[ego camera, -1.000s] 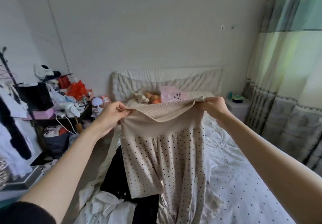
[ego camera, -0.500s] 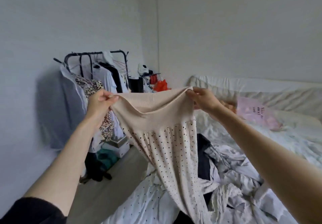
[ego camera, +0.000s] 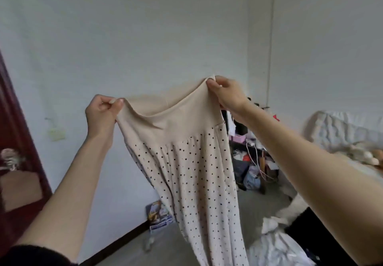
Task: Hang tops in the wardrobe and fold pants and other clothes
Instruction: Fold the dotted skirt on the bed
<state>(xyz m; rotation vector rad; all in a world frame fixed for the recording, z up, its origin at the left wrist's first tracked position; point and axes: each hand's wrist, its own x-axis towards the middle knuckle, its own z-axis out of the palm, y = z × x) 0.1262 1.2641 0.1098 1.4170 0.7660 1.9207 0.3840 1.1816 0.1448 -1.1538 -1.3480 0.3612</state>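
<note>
Beige polka-dot garment point(ego camera: 194, 174), held aloft by waistband, pinched in left hand point(ego camera: 102, 114) and right hand point(ego camera: 228, 95), hem hanging.

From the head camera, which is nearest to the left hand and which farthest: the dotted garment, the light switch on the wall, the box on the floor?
1. Dotted garment: its waistband is pinched in the left hand.
2. Light switch: on the wall, just left and below.
3. Box: on the floor, lower right.

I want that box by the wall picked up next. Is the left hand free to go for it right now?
Probably not yet. The left hand pinches one end of the dotted garment's waistband, and the right hand holds the other. The box lies low on the floor, partly behind the hanging cloth.
</note>
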